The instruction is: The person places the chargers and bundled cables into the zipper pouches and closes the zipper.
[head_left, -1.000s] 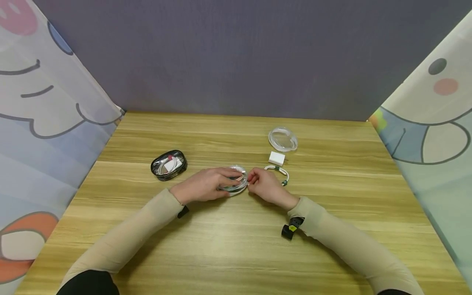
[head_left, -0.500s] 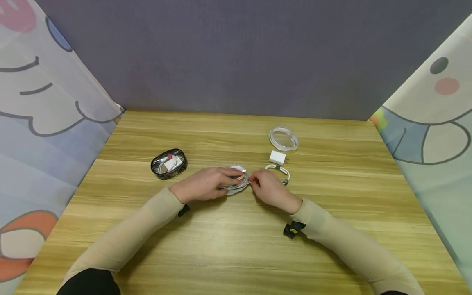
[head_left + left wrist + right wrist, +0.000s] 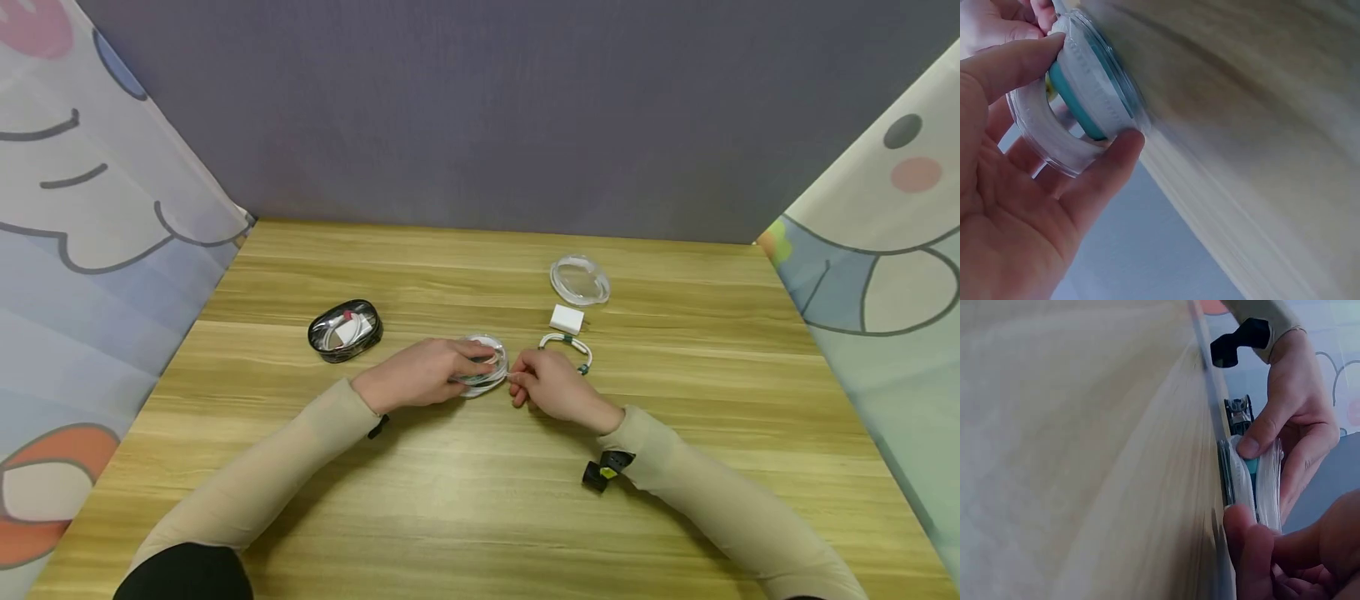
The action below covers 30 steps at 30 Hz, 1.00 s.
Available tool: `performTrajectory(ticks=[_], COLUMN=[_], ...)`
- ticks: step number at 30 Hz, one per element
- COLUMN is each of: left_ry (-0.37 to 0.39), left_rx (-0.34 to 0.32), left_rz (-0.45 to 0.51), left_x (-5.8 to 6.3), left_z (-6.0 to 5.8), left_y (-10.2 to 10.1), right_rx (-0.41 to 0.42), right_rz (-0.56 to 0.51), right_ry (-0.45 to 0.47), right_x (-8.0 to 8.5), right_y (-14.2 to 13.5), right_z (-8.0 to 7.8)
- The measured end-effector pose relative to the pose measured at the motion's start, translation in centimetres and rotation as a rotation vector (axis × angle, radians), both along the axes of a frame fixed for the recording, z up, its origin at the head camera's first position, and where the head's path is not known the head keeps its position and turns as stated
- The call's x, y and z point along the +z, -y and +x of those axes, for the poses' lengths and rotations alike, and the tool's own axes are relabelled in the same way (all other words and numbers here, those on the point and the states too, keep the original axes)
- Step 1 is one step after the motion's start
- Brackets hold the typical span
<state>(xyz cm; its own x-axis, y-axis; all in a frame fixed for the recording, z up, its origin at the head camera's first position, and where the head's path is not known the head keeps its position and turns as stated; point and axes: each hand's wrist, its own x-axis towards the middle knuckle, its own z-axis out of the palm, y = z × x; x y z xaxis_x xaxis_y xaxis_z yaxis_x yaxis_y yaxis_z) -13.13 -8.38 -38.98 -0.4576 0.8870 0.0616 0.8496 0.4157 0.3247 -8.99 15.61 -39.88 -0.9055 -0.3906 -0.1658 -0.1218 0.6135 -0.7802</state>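
A round clear zip pouch (image 3: 486,388) with white zipper bands stands on the table in the head view. Something teal (image 3: 1075,103) shows inside it, between the two bands, in the left wrist view. My left hand (image 3: 423,372) grips the pouch from the left, thumb on one side and fingers on the other. At the pouch's right edge, my right hand (image 3: 555,387) pinches a small white zipper pull (image 3: 511,376) between thumb and forefinger. The right wrist view has the pouch (image 3: 1269,481) edge-on between both hands, the pull itself hidden by the right fingertips.
Behind my right hand lies a coiled white cable (image 3: 584,342) with dark green ties. Beyond it are a white charger plug (image 3: 567,319) and another round clear pouch (image 3: 597,287). A black-edged oval clear case (image 3: 320,332), with a cable and white block inside, sits at the left.
My right hand has shifted slightly right and toward me, still pinching at the pouch's edge. My left hand keeps its grip on the pouch.
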Motion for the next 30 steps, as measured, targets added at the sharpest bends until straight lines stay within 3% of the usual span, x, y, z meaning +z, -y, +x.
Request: performTrajectory(ticks=[8,17,20,26,30], left_ry=[-0.008,-0.04,-0.008,0.154,0.118], left_rx=[0.006,-0.014,-0.02,-0.027,-0.033], left_rz=[0.001,0.006,-0.013,0.026,0.044], left_x=[0.2,-0.3,-0.2,0.1,0.3], left_z=[0.1,0.1,0.1,-0.3,-0.5], left_y=[-0.2,0.1,0.4,1.2,1.3], right_rx=[0.011,-0.022,-0.028,-0.07,-0.109], right_rz=[-0.135,-0.232,-0.255,-0.3,-0.322], right_ry=[0.184,0.252,0.268,0.292,0.31], right_x=[-0.2,-0.8,-1.0,-1.1,-1.2], right_y=[0.5,0.3,0.0,-0.3,-0.4], right_z=[0.4,0.4,0.4,0.0,-0.3])
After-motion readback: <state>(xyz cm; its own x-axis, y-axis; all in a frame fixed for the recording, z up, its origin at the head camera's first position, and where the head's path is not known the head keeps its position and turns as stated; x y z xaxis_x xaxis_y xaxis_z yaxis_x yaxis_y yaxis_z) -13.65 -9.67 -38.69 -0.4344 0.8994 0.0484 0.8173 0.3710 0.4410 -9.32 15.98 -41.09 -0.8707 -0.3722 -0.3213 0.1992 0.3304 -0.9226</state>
